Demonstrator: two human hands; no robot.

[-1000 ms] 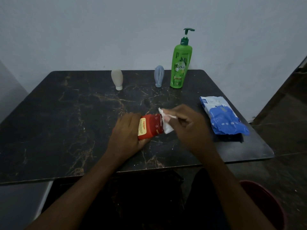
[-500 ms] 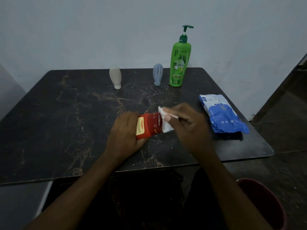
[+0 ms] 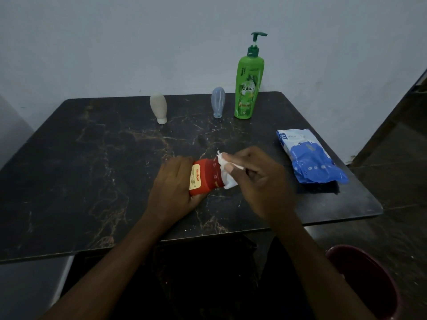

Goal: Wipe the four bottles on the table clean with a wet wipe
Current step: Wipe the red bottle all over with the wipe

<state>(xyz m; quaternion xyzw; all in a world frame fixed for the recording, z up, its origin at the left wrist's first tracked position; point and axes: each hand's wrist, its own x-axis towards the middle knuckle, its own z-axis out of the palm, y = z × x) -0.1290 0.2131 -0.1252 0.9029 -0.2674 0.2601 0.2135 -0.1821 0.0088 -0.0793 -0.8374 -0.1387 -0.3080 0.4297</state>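
The left hand point(image 3: 172, 183) grips a red bottle point(image 3: 205, 175) lying on its side, with its yellow label facing up. The left fingers curl round the bottle's left end and are mostly hidden beneath it. I cannot tell whether the bottle rests on the tabletop point(image 3: 92, 169) or is lifted just off it.

The right hand point(image 3: 261, 181) meets the bottle's other end. Its fingers point(image 3: 238, 158) and thumb pinch a crumpled white wet wipe point(image 3: 227, 182) and press it against the red surface. The wipe covers the end of the bottle nearest those fingers, so the cap is out of sight.

Well beyond the fingers of both hands, three more bottles stand upright along the far edge of the tabletop. A pale, rounded bottle point(image 3: 158, 107) stands on its white cap, beyond the left fingers. A blue-grey one of the same shape point(image 3: 218, 101) stands straight ahead of the pinched wipe. Just beside it, on the right-hand side, is a tall green pump bottle point(image 3: 248, 86). These three stand apart from one another.

To the right of the right fingers, near but not touching, lies a blue and white pack of wipes point(image 3: 309, 158), flat on the tabletop. A dark red bucket point(image 3: 365, 280) sits on the floor below the right forearm.
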